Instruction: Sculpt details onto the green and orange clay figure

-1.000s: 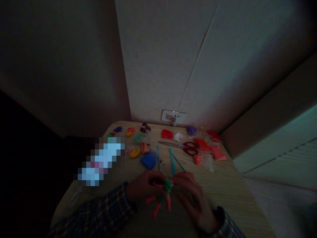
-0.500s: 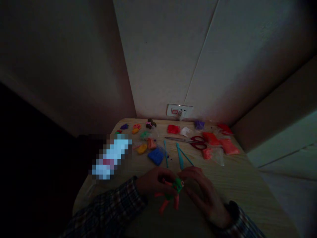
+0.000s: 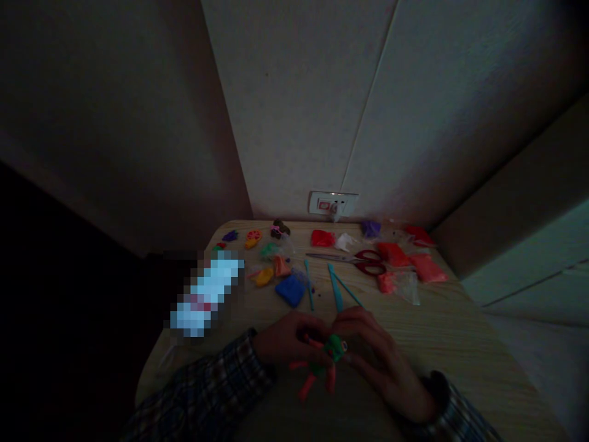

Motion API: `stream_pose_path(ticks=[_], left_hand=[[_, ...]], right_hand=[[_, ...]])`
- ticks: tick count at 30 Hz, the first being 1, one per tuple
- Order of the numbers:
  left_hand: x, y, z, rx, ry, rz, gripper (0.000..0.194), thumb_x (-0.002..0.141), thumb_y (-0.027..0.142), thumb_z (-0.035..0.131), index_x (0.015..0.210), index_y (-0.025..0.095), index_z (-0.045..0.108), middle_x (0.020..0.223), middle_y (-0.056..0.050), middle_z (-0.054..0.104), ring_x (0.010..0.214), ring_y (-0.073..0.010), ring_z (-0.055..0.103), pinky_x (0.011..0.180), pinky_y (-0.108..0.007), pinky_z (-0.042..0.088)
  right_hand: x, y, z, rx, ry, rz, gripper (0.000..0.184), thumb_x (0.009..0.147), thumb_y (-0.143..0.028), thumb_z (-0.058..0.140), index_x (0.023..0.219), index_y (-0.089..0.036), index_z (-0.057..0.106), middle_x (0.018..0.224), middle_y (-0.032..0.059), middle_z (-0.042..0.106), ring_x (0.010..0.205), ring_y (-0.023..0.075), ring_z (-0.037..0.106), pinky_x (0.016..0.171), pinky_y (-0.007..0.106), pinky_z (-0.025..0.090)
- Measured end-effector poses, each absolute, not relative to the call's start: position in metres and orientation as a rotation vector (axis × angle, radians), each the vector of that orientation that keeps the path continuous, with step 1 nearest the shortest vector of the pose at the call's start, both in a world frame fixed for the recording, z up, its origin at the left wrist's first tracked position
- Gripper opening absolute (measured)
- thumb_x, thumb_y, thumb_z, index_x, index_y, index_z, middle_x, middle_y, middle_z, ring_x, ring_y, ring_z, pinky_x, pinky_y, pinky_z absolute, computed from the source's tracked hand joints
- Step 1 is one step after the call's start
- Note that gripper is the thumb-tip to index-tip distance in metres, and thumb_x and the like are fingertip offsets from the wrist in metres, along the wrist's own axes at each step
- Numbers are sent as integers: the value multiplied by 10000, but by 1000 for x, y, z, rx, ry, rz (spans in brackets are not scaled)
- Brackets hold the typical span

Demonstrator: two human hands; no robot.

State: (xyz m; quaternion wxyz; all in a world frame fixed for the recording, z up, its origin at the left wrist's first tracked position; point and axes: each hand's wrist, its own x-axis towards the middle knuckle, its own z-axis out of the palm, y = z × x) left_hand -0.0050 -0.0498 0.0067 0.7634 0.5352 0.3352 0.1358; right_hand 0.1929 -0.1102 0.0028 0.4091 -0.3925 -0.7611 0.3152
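A small clay figure [image 3: 334,347] with a green head and body and pinkish-orange limbs is held above the near part of the table. My left hand [image 3: 292,337] closes round its body from the left, with the limbs hanging below the fingers. From the other side, my right hand [image 3: 381,350] has its thumb and fingers curled at the green head, beside a small round pale eye. The dim light blurs exactly where the right fingertips touch. Just beyond the hands lie a flat blue modelling tool [image 3: 336,288] and thin blue sticks [image 3: 308,285].
Red-handled scissors [image 3: 368,263] lie behind the tools. Bagged clay in blue [image 3: 291,290], red [image 3: 323,238] and coral [image 3: 427,268] is spread about the wooden table [image 3: 460,356]. Small clay pieces [image 3: 253,236] sit at the back left. A pixelated bright object [image 3: 207,294] is at left.
The figure's head has shifted slightly right and is nearer the right thumb. The left hand keeps its hold, and the view has moved a little.
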Motion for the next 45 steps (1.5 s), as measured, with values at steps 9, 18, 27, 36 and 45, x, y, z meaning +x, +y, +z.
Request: stream_pose_path(ticks=[9,18,27,36,45], left_hand=[[-6,-50,2,1161,717,322,422,466,390,904,742,152,692,697,25,643,690,-132,563,663,-242,431],[-7,-50,2,1138,719,336,343,501,263,892,746,145,682,713,31,629,713,-123,549,680,-236,407],[-9,-49,-9,988,612,465,637,519,239,921,1080,197,622,900,-21,703,771,-154,651,682,-249,471],[-19,-45,-2,1082,720,419,693,596,255,873,1202,217,538,825,10,662,628,-148,652,514,-218,466],[-20,-42,2,1104,778,418,663,586,228,849,1179,221,554,819,43,618,678,-108,602,636,-238,490]], right_hand=[[192,-109,0,-1001,-1897,823,183,958,-364,518,1080,-267,614,1046,59,609,992,213,589,869,339,481],[190,-108,0,-1017,-1853,898,244,953,-435,505,1076,-262,625,1047,62,595,1003,223,577,881,365,461],[192,-106,4,-1056,-1833,832,196,917,-347,594,1071,-237,648,1063,71,608,1019,223,579,896,365,463],[187,-108,6,-1074,-1947,669,170,871,-183,576,1037,-216,588,1021,66,622,990,234,584,905,398,434],[185,-112,7,-1059,-2020,484,377,820,-34,546,1132,-246,542,1001,48,620,917,222,579,809,365,433]])
